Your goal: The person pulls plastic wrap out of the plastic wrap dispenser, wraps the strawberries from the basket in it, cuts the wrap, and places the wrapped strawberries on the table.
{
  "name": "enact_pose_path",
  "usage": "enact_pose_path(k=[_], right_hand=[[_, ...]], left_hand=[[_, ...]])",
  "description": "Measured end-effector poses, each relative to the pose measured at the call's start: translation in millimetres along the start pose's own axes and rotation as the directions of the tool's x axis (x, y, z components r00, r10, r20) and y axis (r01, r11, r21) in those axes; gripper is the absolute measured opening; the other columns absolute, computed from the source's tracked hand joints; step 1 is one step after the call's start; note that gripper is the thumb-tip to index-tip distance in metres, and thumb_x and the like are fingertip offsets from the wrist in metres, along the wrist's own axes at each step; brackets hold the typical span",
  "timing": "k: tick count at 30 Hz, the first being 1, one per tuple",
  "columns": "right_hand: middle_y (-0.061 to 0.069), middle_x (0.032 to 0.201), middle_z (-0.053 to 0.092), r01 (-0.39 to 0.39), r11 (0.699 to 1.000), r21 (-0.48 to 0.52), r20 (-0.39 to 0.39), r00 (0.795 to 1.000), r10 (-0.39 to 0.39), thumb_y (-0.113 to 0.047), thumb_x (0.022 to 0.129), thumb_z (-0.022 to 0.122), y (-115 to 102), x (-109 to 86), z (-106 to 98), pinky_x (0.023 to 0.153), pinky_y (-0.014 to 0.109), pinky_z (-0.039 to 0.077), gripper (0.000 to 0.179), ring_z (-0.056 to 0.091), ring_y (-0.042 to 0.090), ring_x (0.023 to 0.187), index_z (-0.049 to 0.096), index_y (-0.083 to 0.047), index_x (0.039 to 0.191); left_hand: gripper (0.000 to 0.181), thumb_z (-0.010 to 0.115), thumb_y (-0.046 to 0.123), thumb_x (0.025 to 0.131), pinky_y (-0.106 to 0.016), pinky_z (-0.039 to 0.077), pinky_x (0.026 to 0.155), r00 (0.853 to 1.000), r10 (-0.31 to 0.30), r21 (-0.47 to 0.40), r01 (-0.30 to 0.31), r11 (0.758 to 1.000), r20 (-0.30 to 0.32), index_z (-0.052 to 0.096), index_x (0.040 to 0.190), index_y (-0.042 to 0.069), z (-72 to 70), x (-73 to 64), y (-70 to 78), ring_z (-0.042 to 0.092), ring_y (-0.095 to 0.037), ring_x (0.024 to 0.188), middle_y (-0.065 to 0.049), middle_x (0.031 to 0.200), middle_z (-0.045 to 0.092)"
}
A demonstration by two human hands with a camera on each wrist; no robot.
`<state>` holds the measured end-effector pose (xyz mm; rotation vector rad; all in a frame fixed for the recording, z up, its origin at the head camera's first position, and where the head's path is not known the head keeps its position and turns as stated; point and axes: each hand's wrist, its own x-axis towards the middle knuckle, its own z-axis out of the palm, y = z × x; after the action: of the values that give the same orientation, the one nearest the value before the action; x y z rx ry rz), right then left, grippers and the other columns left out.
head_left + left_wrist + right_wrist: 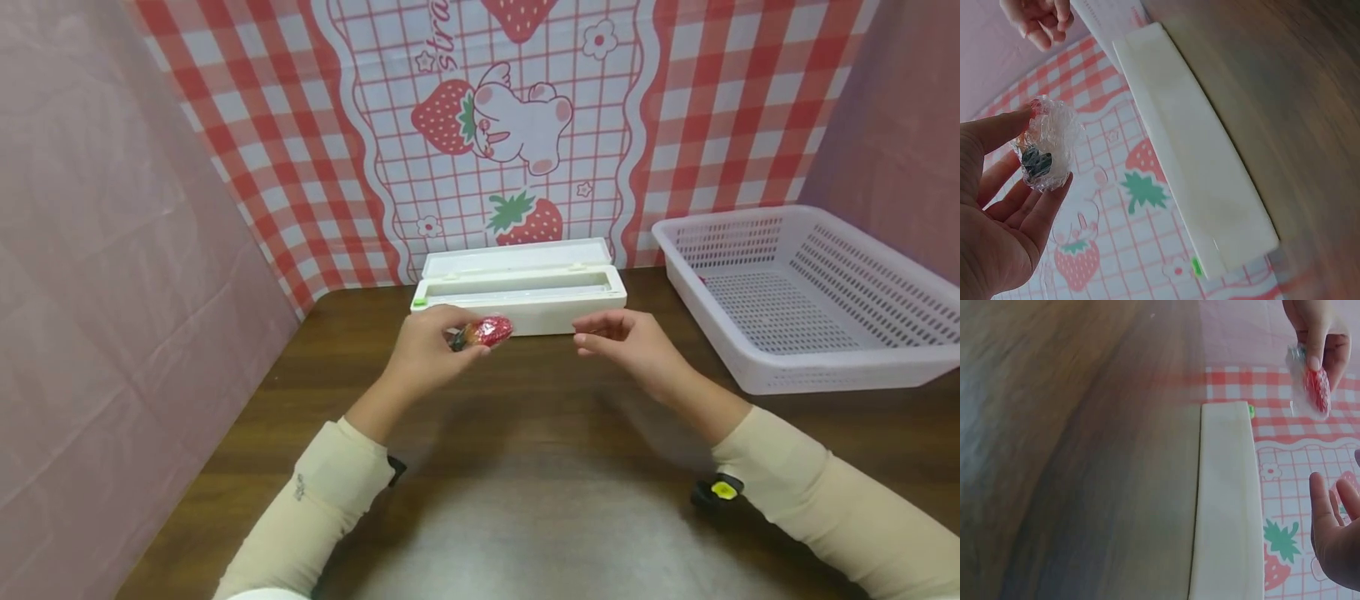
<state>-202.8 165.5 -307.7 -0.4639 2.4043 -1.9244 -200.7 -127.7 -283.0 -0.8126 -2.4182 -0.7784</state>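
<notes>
Pinching a strawberry-shaped piece (492, 331) wrapped in crinkled clear film, the person's left hand (431, 346) is clamped on it between thumb and fingers. The piece is held up off the worktop (517, 467), in front of a long white box (525, 320), its red end towards the right hand (633, 346) and its dark green leafy end nearer the left palm. In the left wrist view the film bunches around it, loose and shiny.

The right hand is near the right end of the box, well apart from the wrapped piece; its fingers are loosely bent, with thumb and fingertips apart.

The box lies lengthwise across the back of the worktop, its lid (517, 257) tipped back and a long slot showing along the top. A small bright green tab (421, 302) sits at its left end. To the right stands a white perforated basket (847, 368). Behind hangs a red-and-white checked cloth (255, 142) printed with strawberries and a white cartoon animal, and a pink sheet (112, 250) hangs along the left side.
</notes>
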Motion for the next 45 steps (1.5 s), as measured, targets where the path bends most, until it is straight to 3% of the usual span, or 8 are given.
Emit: enact_pose_path(k=[5,10,18,21,30,38,41,45], right_hand=[[0.017,0.107,0.069,0.059,0.977,-0.207,-0.009,0.998,-0.063,-0.021,0.088,0.075,3.9,-2.5,-2.2,0.076,0.023,0.055,0.038,0.067,0.017,0.090,0.066,0.002,0.116],[0.018,0.110,0.066,0.159,0.945,-0.286,0.017,0.987,-0.160,-0.016,0.086,0.076,8.9,-3.1,-2.8,0.083,0.029,0.055,0.036,0.066,0.027,0.098,0.066,0.003,0.115],[0.014,0.110,0.062,0.335,0.814,-0.474,0.085,0.938,-0.336,-0.013,0.080,0.081,14.4,-3.0,-3.2,0.088,0.049,0.052,0.038,0.062,0.029,0.098,0.067,0.001,0.112],[0.014,0.111,0.061,0.358,0.789,-0.500,0.105,0.929,-0.355,-0.013,0.078,0.082,15.8,-3.3,-4.2,0.090,0.052,0.051,0.040,0.060,0.031,0.101,0.067,0.001,0.113],[0.015,0.114,0.060,0.378,0.766,-0.520,0.134,0.922,-0.364,-0.014,0.078,0.083,16.5,-4.7,-5.5,0.090,0.053,0.049,0.041,0.057,0.032,0.105,0.066,0.000,0.112],[0.015,0.114,0.059,0.376,0.761,-0.529,0.139,0.923,-0.360,-0.013,0.078,0.083,18.3,-5.6,-7.3,0.090,0.053,0.048,0.041,0.056,0.032,0.105,0.065,0.002,0.112],[0.014,0.114,0.059,0.373,0.760,-0.532,0.141,0.924,-0.355,-0.013,0.078,0.083,18.2,-6.0,-7.9,0.090,0.053,0.048,0.040,0.056,0.032,0.106,0.065,0.001,0.112],[0.014,0.113,0.059,0.378,0.755,-0.536,0.147,0.922,-0.358,-0.012,0.078,0.082,18.0,-6.3,-8.3,0.090,0.053,0.048,0.039,0.056,0.033,0.105,0.065,0.001,0.111]], left_hand=[[0.036,0.086,0.020,0.075,-0.033,0.057,0.073,0.998,-0.047,-0.012,0.047,0.999,-0.031,0.074,0.107,0.006,-10.7,-8.5,-10.4,0.065,-0.017,0.090,-0.006,0.103,0.072],[0.036,0.087,0.019,0.074,-0.034,0.057,0.071,0.992,-0.111,-0.008,0.111,0.994,-0.067,0.075,0.105,0.005,-17.9,-15.9,-21.0,0.064,-0.018,0.085,-0.008,0.101,0.072],[0.035,0.087,0.018,0.074,-0.036,0.058,0.072,0.971,-0.223,-0.011,0.223,0.975,-0.089,0.075,0.102,0.002,-20.8,-26.3,-42.2,0.065,-0.021,0.082,-0.012,0.098,0.071],[0.035,0.086,0.019,0.074,-0.037,0.058,0.073,0.962,-0.259,0.009,0.261,0.965,-0.089,0.074,0.103,0.001,-21.9,-28.9,-49.5,0.066,-0.022,0.082,-0.013,0.099,0.071],[0.036,0.086,0.022,0.075,-0.039,0.056,0.074,0.936,-0.343,0.068,0.348,0.935,-0.077,0.075,0.102,0.002,-30.3,-34.7,-69.0,0.066,-0.023,0.083,-0.013,0.099,0.072],[0.034,0.084,0.021,0.076,-0.042,0.052,0.076,0.902,-0.430,0.111,0.432,0.895,-0.040,0.073,0.102,0.001,-41.3,-40.4,-87.3,0.065,-0.026,0.085,-0.014,0.095,0.072],[0.035,0.083,0.021,0.077,-0.043,0.051,0.078,0.884,-0.467,0.116,0.466,0.877,-0.018,0.072,0.103,0.001,-44.0,-44.2,-95.0,0.065,-0.028,0.087,-0.015,0.094,0.071],[0.040,0.082,0.021,0.078,-0.044,0.051,0.081,0.850,-0.528,0.112,0.524,0.845,0.007,0.067,0.108,0.000,-46.7,-48.6,-106.0,0.064,-0.029,0.090,-0.017,0.098,0.069]])
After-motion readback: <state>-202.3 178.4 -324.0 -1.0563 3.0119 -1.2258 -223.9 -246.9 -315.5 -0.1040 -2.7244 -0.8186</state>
